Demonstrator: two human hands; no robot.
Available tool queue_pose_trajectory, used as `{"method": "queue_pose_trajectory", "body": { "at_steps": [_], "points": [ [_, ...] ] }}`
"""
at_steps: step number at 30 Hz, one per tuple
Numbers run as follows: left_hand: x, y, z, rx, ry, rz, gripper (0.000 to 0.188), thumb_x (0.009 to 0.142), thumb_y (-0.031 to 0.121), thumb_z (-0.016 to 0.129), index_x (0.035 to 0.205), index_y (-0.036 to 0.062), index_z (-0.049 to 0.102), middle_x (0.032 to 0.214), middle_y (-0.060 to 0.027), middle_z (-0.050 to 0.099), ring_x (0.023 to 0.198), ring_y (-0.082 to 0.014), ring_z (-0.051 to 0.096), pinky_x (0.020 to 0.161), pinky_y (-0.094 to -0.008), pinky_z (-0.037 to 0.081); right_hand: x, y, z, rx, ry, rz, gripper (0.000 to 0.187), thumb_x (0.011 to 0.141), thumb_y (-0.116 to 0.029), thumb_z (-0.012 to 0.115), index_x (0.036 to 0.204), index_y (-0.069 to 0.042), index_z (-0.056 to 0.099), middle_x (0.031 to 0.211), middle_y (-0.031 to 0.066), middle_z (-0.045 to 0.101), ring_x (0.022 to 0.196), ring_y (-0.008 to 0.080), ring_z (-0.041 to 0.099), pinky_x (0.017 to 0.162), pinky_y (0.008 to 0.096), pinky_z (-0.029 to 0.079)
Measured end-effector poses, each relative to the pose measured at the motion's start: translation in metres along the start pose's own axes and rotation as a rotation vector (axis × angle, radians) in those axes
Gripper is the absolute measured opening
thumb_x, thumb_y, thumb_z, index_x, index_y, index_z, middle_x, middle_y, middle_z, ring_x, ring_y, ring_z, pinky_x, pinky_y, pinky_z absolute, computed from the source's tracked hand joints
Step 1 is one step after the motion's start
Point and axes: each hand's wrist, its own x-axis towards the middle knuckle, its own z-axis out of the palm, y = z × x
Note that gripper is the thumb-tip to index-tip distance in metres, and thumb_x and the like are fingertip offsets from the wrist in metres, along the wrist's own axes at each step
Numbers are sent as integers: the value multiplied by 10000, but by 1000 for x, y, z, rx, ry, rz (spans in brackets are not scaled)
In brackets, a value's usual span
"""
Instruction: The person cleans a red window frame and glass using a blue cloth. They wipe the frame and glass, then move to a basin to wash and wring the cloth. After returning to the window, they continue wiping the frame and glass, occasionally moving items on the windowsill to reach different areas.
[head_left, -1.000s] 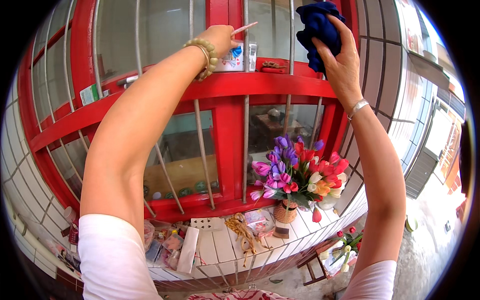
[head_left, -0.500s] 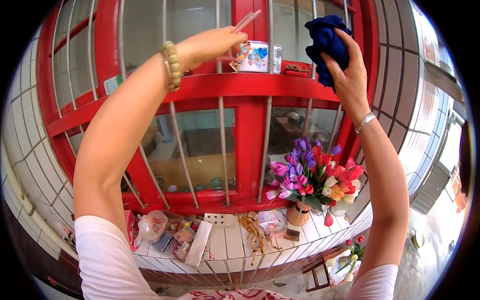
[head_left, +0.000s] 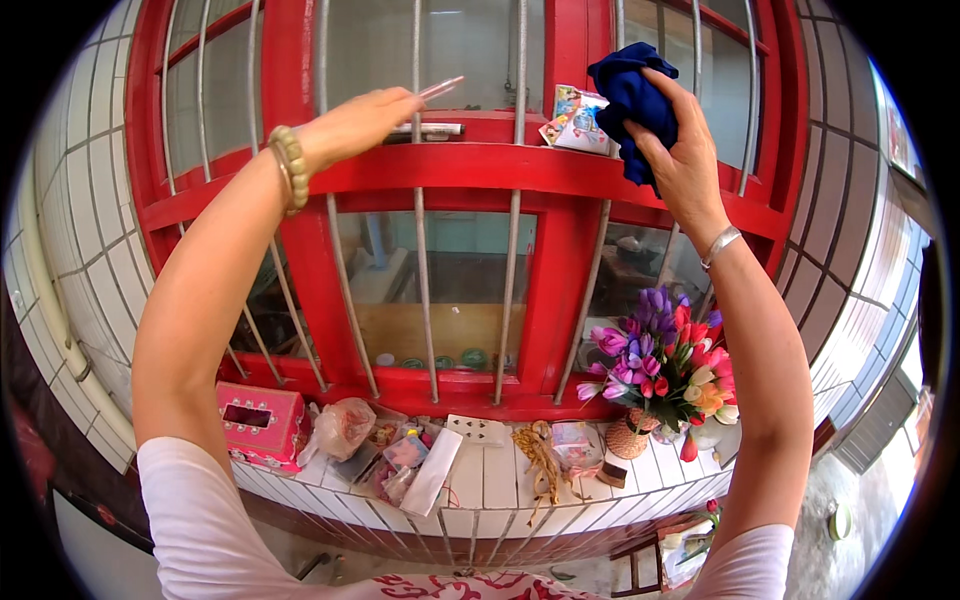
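My left hand [head_left: 372, 118] is raised before the barred window, fingers closed on a slim, clear pinkish stick-like piece [head_left: 441, 88], whose tip juts out to the right. Behind that hand, a pen-like silver and black object [head_left: 432, 129] lies along the red rail [head_left: 480, 172]. On the right, my right hand [head_left: 685, 145] grips a bunched dark blue cloth [head_left: 640, 100] at the height of the rail. Just left of the cloth, colourful printed packets [head_left: 577, 122] stand on the ledge behind the bars, partly covered by it.
Metal bars [head_left: 516, 240] cross the red-framed window. On the white tiled sill [head_left: 480, 490] below are a pink tissue box [head_left: 262, 425], bagged small items [head_left: 345, 428], a playing card sheet [head_left: 475, 430], a dried root-like bundle [head_left: 540, 455] and a woven vase [head_left: 628, 436] of artificial tulips [head_left: 660, 365].
My view has shifted left, bringing the tissue box into sight. My left hand has moved left along the rail, away from the packets; the cloth now overlaps them.
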Motion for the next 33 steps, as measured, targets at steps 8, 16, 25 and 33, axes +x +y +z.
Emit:
{"method": "queue_pose_trajectory", "body": {
  "at_steps": [8, 16, 25, 33],
  "points": [
    [-18, -74, -15, 339, 291, 303, 285, 965, 98, 491, 1233, 40, 568, 903, -121, 489, 808, -235, 510, 763, -324, 437, -1, -11, 22, 41, -5, -17, 492, 830, -83, 680, 1292, -128, 515, 1142, 132, 562, 1067, 321, 560, 935, 372, 449],
    [-46, -120, -47, 207, 490, 152, 213, 941, 68, 527, 1141, 43, 597, 958, -96, 551, 898, -202, 559, 785, -301, 460, -7, -5, 24, 5, -3, -14, 499, 824, -60, 676, 1292, -134, 520, 1137, 139, 563, 1055, 319, 565, 926, 370, 453],
    [6, -73, 13, 152, 312, 268, 233, 840, 73, 614, 1069, 52, 650, 1033, -142, 603, 1011, -303, 559, 920, -390, 452, 19, -29, 53, 59, -32, 44, 506, 819, -84, 688, 1292, -112, 509, 1179, 163, 605, 1066, 336, 602, 917, 379, 479],
    [24, -71, 35, 306, 379, 307, 193, 857, 127, 643, 1037, 97, 706, 1024, -93, 630, 1011, -299, 548, 933, -387, 446, 82, -19, 129, -311, -482, -155, 410, 795, -171, 676, 1195, -104, 619, 1104, 169, 642, 1025, 359, 615, 906, 423, 494]
  ]
}}
